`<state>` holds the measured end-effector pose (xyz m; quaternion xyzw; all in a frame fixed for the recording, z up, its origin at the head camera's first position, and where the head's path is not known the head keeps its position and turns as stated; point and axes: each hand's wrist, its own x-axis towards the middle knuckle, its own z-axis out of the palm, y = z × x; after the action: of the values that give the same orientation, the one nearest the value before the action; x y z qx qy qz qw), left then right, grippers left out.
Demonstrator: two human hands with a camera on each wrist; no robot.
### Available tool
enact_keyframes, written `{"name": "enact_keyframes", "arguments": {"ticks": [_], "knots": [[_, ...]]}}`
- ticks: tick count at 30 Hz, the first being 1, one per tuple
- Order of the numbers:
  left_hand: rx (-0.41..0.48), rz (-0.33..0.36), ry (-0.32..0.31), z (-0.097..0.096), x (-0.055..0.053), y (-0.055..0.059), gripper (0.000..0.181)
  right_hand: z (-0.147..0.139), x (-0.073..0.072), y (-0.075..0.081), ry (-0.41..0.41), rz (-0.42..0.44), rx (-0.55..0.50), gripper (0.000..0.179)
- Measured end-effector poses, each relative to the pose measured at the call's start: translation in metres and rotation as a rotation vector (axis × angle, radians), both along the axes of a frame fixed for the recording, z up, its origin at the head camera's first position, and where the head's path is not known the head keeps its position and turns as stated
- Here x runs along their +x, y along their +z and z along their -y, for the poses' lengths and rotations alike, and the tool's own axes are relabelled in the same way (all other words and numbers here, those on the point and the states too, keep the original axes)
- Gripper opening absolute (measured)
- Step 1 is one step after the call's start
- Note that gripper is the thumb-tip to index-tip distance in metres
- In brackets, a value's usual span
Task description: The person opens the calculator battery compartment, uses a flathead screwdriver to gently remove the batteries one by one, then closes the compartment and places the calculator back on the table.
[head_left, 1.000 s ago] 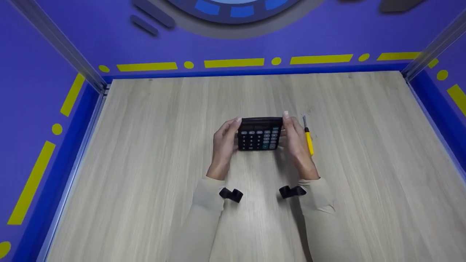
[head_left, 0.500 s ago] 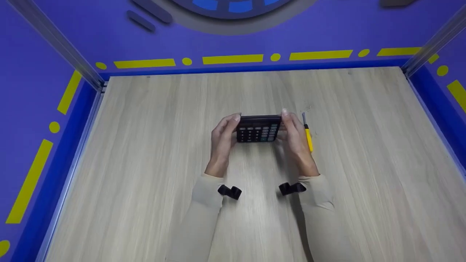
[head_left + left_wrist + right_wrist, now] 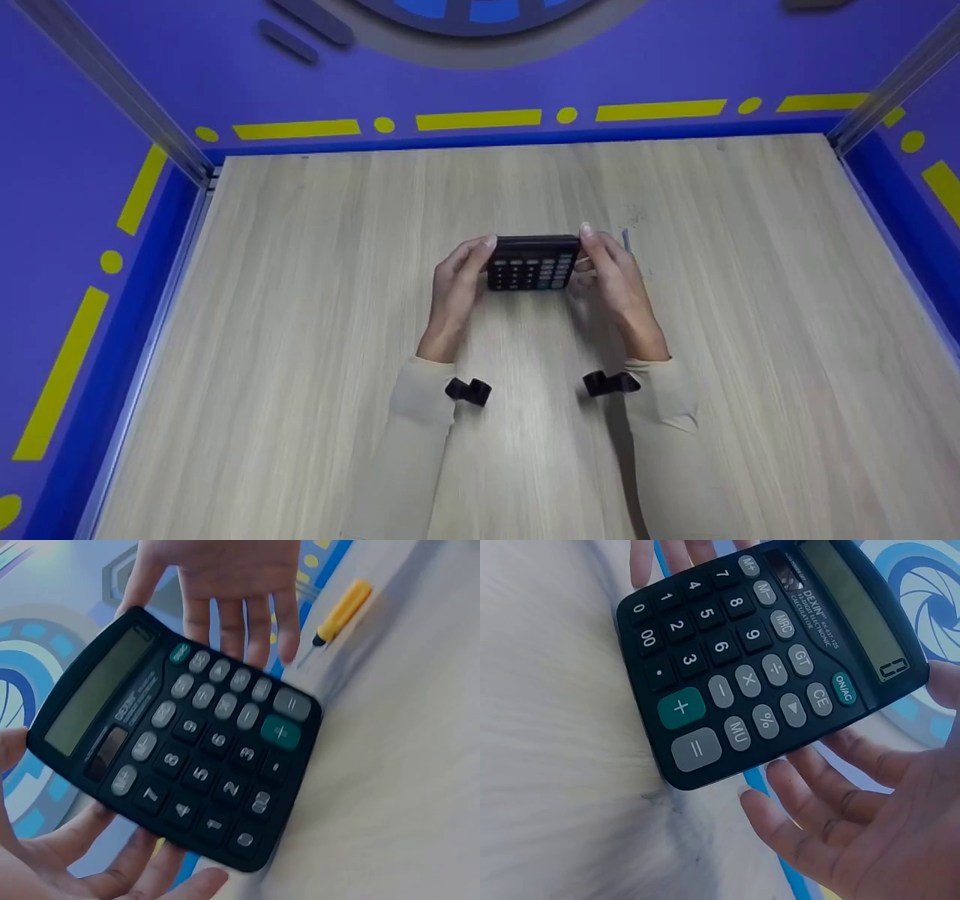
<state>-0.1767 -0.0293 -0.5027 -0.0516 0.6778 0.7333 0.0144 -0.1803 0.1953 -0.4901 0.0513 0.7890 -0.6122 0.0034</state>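
Between both hands a black calculator (image 3: pixel 531 262) is held up with its keys towards me. My left hand (image 3: pixel 456 285) grips its left edge, thumb at the upper corner and fingers behind. On the opposite edge my right hand (image 3: pixel 616 281) holds it, the thumb at the top corner. In the right wrist view the calculator (image 3: pixel 735 667) shows grey, black and green keys and a digit on its display (image 3: pixel 862 615). The right hand's fingers (image 3: pixel 802 840) reach behind its edge. From the left wrist view, the calculator (image 3: pixel 180 739) tilts over the table.
A yellow-handled screwdriver (image 3: pixel 345 611) lies on the wood-grain table (image 3: pixel 300 315), just past the right hand, which mostly covers it in the head view. Blue panels with yellow marks (image 3: pixel 480 120) wall the table at the back and sides.
The calculator has tipped back, so its face looks shorter, and both hands have moved slightly with it. The right forearm has shifted a little right, covering the screwdriver's handle.
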Motion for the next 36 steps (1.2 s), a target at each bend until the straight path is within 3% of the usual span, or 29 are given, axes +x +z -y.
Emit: {"name": "enact_keyframes", "arguments": {"ticks": [4, 8, 29, 36], "knots": [[-0.140, 0.004, 0.000, 0.0039, -0.0009, 0.0021, 0.050, 0.0010, 0.0000, 0.0003, 0.000, 0.008, 0.012, 0.065], [-0.182, 0.003, -0.011, 0.0059, -0.0010, 0.0041, 0.051, 0.0005, -0.0005, 0.0003, 0.008, 0.010, -0.002, 0.066], [-0.121, -0.008, -0.028, 0.0074, 0.0005, 0.0050, 0.048, -0.0019, -0.0012, 0.0024, 0.036, 0.003, -0.121, 0.058], [-0.118, -0.003, -0.041, 0.0083, -0.0002, 0.0075, 0.051, -0.0038, -0.0015, 0.0032, 0.051, -0.002, -0.087, 0.062]]}}
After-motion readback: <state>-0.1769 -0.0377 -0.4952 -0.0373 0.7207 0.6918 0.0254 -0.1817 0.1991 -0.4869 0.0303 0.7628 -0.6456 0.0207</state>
